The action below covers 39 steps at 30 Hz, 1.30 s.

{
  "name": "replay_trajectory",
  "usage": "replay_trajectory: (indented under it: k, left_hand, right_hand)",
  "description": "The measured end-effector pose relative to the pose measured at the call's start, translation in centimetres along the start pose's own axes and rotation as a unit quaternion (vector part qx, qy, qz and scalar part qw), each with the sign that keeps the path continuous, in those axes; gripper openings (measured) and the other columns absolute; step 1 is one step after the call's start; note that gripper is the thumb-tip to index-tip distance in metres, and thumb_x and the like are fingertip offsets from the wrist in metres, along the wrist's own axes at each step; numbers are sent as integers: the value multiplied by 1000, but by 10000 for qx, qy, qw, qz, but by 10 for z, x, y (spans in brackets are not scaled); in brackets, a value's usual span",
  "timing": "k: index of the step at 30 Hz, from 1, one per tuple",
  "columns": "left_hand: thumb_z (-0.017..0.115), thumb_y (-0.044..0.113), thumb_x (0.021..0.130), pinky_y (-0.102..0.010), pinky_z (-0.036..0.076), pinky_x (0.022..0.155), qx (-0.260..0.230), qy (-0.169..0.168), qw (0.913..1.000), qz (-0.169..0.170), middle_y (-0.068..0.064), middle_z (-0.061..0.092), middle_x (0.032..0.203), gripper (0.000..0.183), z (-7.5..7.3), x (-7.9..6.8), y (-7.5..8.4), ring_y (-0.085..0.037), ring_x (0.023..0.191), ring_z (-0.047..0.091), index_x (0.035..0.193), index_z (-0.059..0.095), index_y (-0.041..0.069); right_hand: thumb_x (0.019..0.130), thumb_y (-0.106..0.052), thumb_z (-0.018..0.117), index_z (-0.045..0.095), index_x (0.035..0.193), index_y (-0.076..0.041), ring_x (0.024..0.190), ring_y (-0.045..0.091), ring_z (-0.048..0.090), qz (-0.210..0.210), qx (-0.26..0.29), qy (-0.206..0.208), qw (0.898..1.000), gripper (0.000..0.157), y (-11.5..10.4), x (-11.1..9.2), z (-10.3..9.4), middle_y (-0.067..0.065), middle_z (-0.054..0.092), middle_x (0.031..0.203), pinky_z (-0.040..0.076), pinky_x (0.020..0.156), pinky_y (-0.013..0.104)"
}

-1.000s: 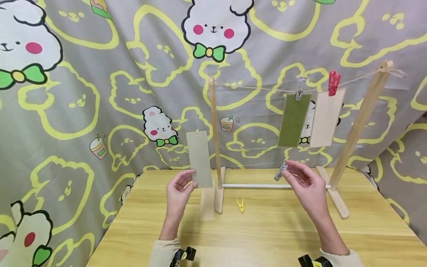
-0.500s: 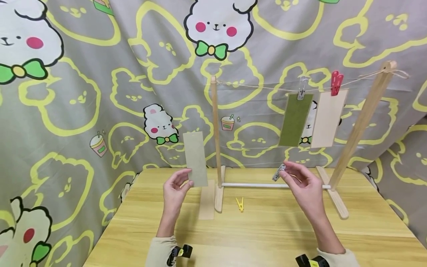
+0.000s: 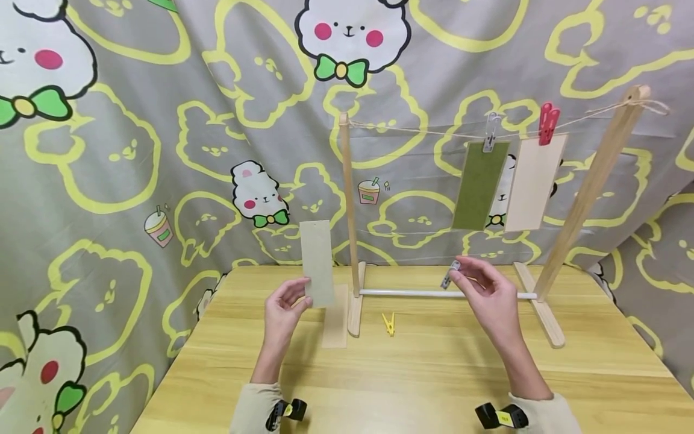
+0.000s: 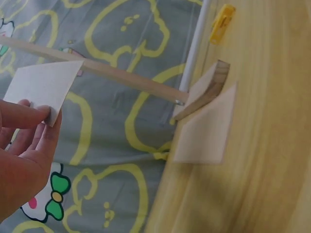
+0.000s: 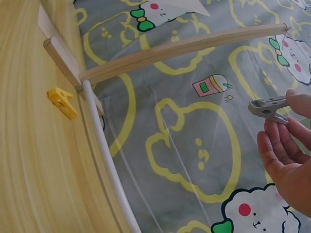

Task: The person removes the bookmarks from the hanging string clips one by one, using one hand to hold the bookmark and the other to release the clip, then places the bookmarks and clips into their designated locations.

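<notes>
My left hand (image 3: 284,307) pinches a pale grey-green paper strip (image 3: 317,262) by its lower edge, holding it upright left of the rack's left post. In the left wrist view the thumb lies flat against the strip (image 4: 43,82). Between thumb and fingertips, my right hand (image 3: 488,289) holds a grey clothespin (image 3: 450,275) in front of the rack; its nose points away from the hand in the right wrist view (image 5: 267,108). On the string (image 3: 417,129) hang a green strip (image 3: 481,187) under a grey clothespin (image 3: 490,132) and a pale pink strip (image 3: 535,184) under a red clothespin (image 3: 547,123).
A yellow clothespin (image 3: 389,324) lies on the wooden table (image 3: 401,386). Beside the left foot of the rack lies a beige strip (image 3: 336,325). Wooden posts (image 3: 591,187) and a white bar (image 3: 412,293) form the rack, with a patterned curtain (image 3: 190,150) behind.
The left hand and its strip have shifted slightly left. My right hand has moved a little left with the grey clothespin, which now points more steeply downward. The head view has tilted slightly.
</notes>
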<state>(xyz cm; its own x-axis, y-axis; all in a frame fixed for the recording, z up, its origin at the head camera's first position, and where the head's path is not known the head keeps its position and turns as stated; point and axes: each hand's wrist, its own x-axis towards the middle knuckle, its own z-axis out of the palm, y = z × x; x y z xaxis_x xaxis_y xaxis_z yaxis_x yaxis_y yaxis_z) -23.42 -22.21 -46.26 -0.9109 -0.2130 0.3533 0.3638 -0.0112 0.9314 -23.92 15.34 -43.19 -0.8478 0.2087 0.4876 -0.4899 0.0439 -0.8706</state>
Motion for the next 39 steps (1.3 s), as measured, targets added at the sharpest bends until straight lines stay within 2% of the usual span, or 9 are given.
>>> replay_trajectory:
  k: [4,11,19,28,33,39]
  left_hand:
    - [65,-29,78,-24,60,82,142,23,9997,-183,-33,66,120,41,-5,-1,-3,-14,95,71,118,64,-16]
    - [66,-29,78,-23,59,84,401,120,9988,-240,-33,67,119,43,-19,0,-5,-12,95,70,119,64,-16]
    - [67,-27,79,-23,59,83,704,316,9942,-748,-26,70,119,45,-32,-4,-12,-11,95,70,121,65,-12]
    - [66,-30,75,-21,57,85,853,51,9941,-661,-29,69,118,47,-36,-3,-20,-9,93,68,120,64,-16]
    - [68,-29,76,-19,57,84,979,-21,9930,-665,-30,68,117,45,-41,-9,-28,-7,92,68,119,64,-16]
    - [67,-30,75,-19,57,85,926,-23,9931,-723,-33,65,122,47,-44,-12,-34,-7,92,68,120,63,-17]
  right_hand:
    - [88,8,75,68,118,12,93,10,70,43,-41,-35,10000,31,3,0,0,9,72,103,57,86,19]
    - [90,2,76,69,117,9,95,7,69,180,-190,-181,9995,29,14,-2,3,9,73,105,56,86,19]
    - [89,0,78,69,119,10,94,5,68,437,-267,-222,9984,33,28,-4,6,18,71,109,56,85,16]
    - [88,-6,81,72,117,5,92,5,67,668,-349,-37,9971,32,32,0,8,16,69,105,56,82,15]
    - [89,-5,80,71,118,7,91,5,67,667,-316,-180,9971,33,37,0,10,22,70,109,56,82,15]
    - [91,-7,79,70,117,7,90,6,67,691,-327,-256,9967,31,43,-2,11,24,70,107,56,84,16]
